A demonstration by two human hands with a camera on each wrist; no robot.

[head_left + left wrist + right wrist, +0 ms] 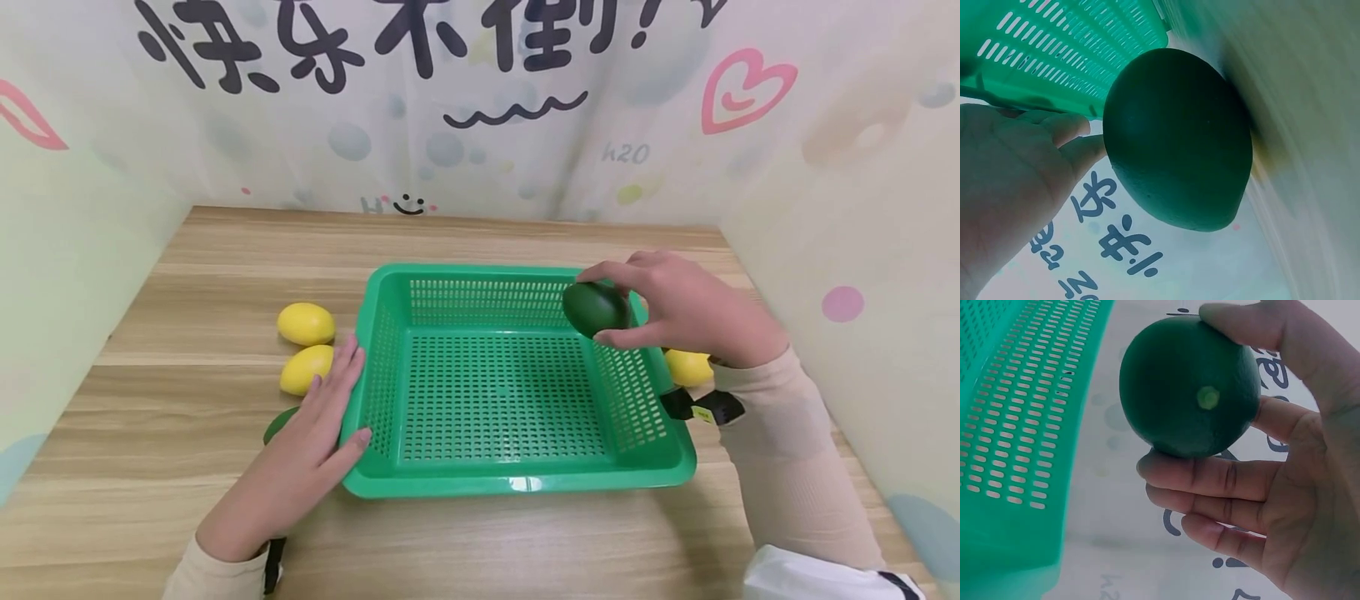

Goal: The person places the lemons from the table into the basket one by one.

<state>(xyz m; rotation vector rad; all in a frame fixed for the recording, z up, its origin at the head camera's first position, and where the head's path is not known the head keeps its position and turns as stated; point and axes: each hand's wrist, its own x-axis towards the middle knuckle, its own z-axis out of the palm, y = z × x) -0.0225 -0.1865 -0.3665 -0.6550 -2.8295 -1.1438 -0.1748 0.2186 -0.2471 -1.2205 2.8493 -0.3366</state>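
My right hand [675,308] pinches a dark green avocado [596,310] between thumb and fingers, above the right back corner of a green plastic basket [517,485]. In the right wrist view, a pale stem spot shows on this avocado [1179,387]. My left hand [300,462] rests along the basket's left rim with its fingers straight. Another dark green avocado [1179,137] lies on the table beside the left hand, mostly hidden by it in the head view. The basket's slotted floor [502,396] holds nothing.
Two yellow lemons [306,323] lie left of the basket, the nearer one partly behind the left fingers. A yellow lemon [688,367] sits right of the basket, partly covered by the right wrist. A printed curtain [480,167] stands behind the wooden table [480,550].
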